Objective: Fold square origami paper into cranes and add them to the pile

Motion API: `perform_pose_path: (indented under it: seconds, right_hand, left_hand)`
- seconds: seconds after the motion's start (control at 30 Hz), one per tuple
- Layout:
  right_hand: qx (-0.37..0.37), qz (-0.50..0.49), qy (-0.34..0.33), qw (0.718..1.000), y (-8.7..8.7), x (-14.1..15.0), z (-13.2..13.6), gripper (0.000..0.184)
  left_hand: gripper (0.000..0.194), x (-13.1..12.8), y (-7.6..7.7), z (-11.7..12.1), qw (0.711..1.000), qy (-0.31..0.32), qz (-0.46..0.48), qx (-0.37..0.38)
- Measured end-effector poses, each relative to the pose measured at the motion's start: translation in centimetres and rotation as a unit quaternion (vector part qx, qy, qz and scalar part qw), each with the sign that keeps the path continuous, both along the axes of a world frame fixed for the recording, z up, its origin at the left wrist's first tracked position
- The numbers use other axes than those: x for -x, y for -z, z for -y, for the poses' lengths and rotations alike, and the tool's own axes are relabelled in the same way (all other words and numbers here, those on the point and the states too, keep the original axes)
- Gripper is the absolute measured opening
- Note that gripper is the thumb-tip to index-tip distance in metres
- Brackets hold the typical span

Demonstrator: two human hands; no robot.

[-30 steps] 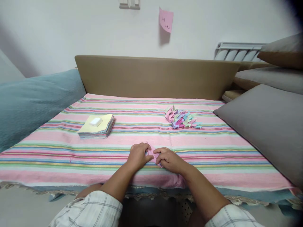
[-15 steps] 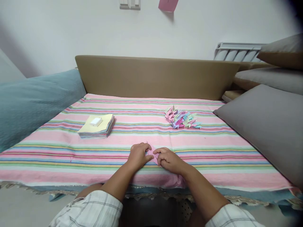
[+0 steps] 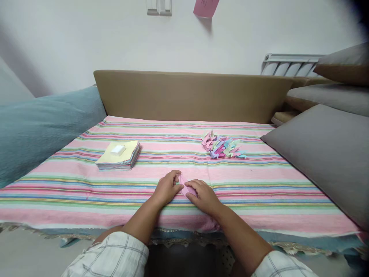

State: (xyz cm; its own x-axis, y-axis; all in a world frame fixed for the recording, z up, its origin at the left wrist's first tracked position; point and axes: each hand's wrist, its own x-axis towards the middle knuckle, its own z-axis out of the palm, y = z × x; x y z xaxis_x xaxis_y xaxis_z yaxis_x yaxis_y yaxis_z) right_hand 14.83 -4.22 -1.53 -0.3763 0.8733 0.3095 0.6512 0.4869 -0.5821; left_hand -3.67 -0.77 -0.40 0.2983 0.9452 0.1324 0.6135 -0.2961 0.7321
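A small pink folded paper (image 3: 183, 181) lies on the striped cloth (image 3: 161, 130) near its front edge, between my two hands. My left hand (image 3: 167, 187) grips its left side, thumb low and fingers at the upper corner. From the right, my right hand (image 3: 203, 196) pinches the paper between thumb and curled fingers. Part of the paper is hidden under the fingers. Farther back on the right sits a pile of folded paper pieces (image 3: 221, 146) in pink, purple, green and blue. On the left is a stack of coloured paper sheets (image 3: 118, 159), yellow on top.
A small white box-like object (image 3: 118, 150) rests on the paper stack. Grey cushions (image 3: 323, 146) fill the right side, and a blue-covered armrest (image 3: 52, 127) bounds the left. Behind stands a brown backrest (image 3: 190, 96); a pink note (image 3: 205, 7) hangs on the wall.
My fingers have shifted on the pink paper: the left fingers reach a little higher, and the right thumb and fingers have moved apart along its right side. More of the paper shows.
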Motion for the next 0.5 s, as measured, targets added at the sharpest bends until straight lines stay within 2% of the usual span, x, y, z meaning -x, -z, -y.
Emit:
perform_pose_path:
  seconds: [0.13,0.3,0.4,0.5]
  right_hand:
    - [-0.004,0.002,-0.005,1.000,0.0,0.0,0.0,0.027]
    - [0.000,0.003,-0.009,1.000,-0.1,0.0,0.1,0.028]
    - [0.005,-0.002,-0.012,1.000,-0.2,0.0,0.1,0.030]
    - [0.008,-0.002,-0.019,1.000,-0.3,-0.1,0.1,0.028]
  left_hand:
    - [0.048,0.0,-0.3,-0.1,0.999,0.011,-0.030,-0.025]
    - [0.026,0.6,-1.5,-1.4,0.984,0.125,-0.103,-0.079]
    - [0.018,0.9,-2.3,-2.5,0.972,0.179,-0.131,-0.075]
    - [0.013,1.0,-2.8,-3.5,0.965,0.206,-0.151,-0.053]
